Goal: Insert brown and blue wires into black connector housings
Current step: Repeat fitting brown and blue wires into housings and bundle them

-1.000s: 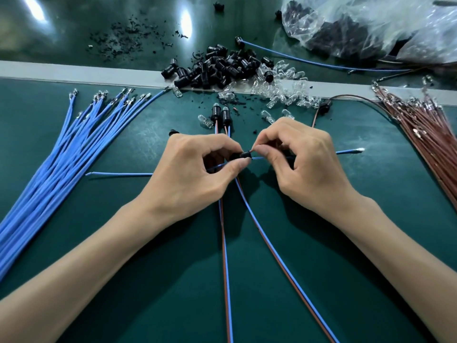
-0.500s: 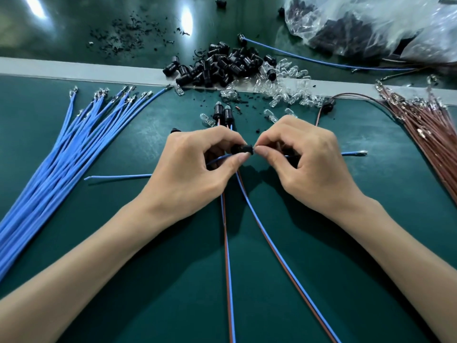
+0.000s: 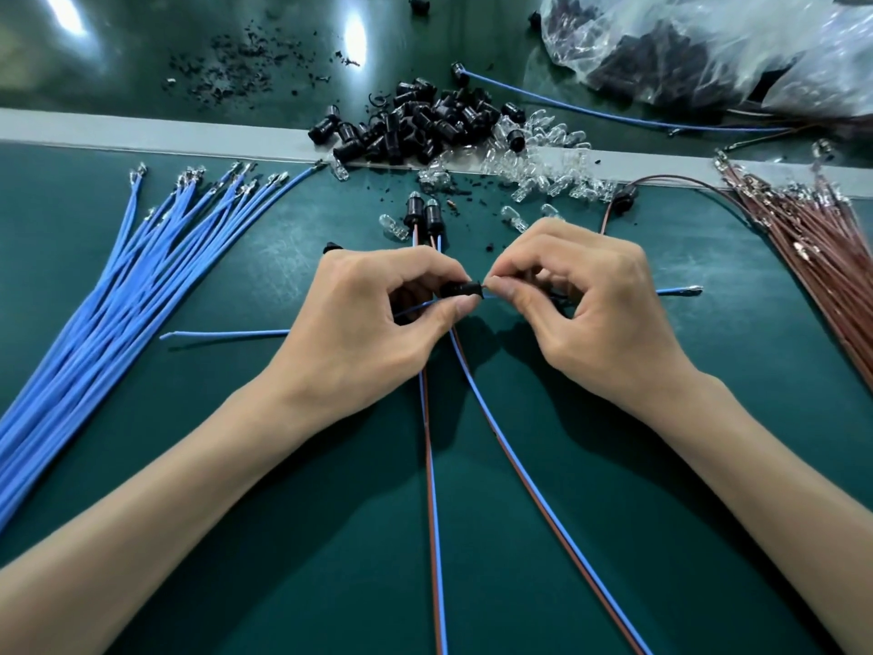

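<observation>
My left hand point(image 3: 378, 319) pinches a small black connector housing point(image 3: 460, 289) between thumb and forefinger at the middle of the green mat. My right hand point(image 3: 581, 304) pinches a blue wire right at the housing's right end; the wire's terminal tip point(image 3: 680, 291) sticks out past that hand. Another length of blue wire point(image 3: 226, 333) trails left from under my left hand. Two finished housings with bulbs point(image 3: 423, 214) lie just beyond my hands, and their brown-and-blue wire pairs point(image 3: 432, 489) run toward me.
A bundle of blue wires point(image 3: 118, 286) fans out at the left. Brown wires point(image 3: 812, 248) lie at the right. A heap of black housings point(image 3: 415, 125) and clear bulbs point(image 3: 543, 163) sits at the back, and a plastic bag of parts point(image 3: 708, 44) at the far right.
My right hand's fingertips have closed in on the housing's end, so the gap of bare blue wire between the two hands has vanished. Both hands sit slightly further right.
</observation>
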`<state>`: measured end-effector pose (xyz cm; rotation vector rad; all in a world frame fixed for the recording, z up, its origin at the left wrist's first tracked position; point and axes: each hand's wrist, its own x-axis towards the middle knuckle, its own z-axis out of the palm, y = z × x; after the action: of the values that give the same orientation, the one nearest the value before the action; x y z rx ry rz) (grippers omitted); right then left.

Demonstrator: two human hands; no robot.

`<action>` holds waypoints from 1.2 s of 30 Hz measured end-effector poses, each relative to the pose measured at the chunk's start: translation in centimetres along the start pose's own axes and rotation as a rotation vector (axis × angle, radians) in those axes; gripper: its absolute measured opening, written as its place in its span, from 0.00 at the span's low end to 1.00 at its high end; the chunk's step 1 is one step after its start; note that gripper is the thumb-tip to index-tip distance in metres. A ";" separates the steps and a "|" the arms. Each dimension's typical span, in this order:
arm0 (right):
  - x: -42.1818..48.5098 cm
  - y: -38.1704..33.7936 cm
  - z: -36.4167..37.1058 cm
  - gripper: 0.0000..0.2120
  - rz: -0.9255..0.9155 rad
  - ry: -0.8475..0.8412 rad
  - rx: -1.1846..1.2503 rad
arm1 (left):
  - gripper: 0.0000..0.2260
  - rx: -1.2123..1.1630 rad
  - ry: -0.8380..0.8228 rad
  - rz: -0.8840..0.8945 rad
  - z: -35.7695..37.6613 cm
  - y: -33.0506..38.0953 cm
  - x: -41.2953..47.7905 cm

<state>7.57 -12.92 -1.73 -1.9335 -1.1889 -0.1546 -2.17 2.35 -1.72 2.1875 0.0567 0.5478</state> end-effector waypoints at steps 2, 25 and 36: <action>0.0 0.1 0.0 0.04 0.017 -0.010 0.023 | 0.04 -0.009 0.005 -0.002 0.1 0.0 0.0; -0.1 0.0 0.0 0.04 0.009 -0.012 -0.004 | 0.05 -0.044 0.033 -0.057 0.0 0.0 -0.1; 0.2 0.5 -0.4 0.03 0.029 0.041 -0.115 | 0.03 0.005 0.059 -0.074 -0.1 -0.1 0.0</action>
<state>8.19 -13.22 -1.70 -2.0369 -1.1465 -0.2507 -2.17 2.52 -1.74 2.1642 0.1706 0.5707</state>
